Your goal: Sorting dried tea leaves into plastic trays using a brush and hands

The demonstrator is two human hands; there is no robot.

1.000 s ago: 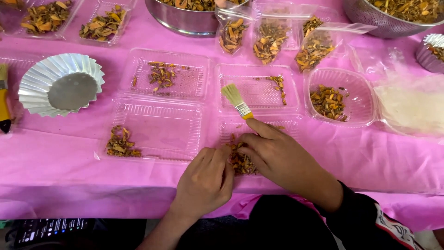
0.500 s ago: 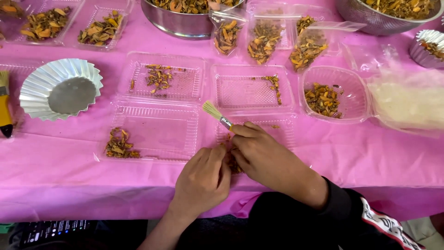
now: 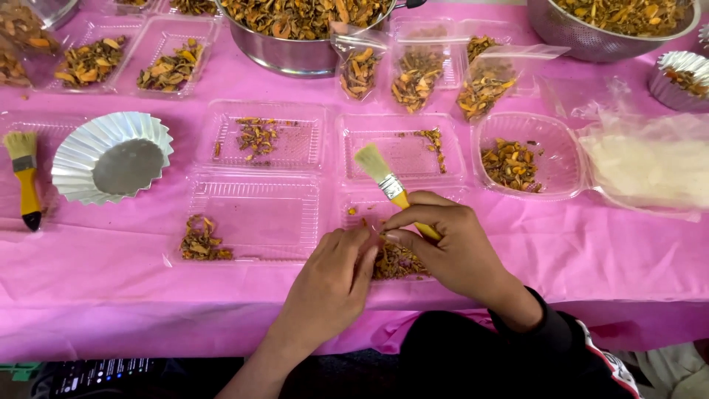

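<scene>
At the near edge of the counter, covered in pink cloth, both hands meet over a pile of dried orange-brown chips lying in the near half of an open clear clamshell tray. The left hand has its grip drawn together, fingertips touching the left side of the pile; whether a chip is pinched between them cannot be told. The right hand has its grip clamped on the yellow handle of a small brush, with thumb and forefinger closing toward the pile as well. The brush's long axis runs from the right hand up and to the left, bristles pointing toward the far edge, over the tray's far half. The pile lies directly under and between both grips, each hand about equally close.

Left of the hands sits a second open clamshell tray with a small heap of chips at its near left corner. Further left stand one fluted foil cup and a second brush. Right of the trays is one round clear bowl holding chips.

Along the far edge stand three clear bags of chips, two metal bowls and two smaller filled trays.
</scene>
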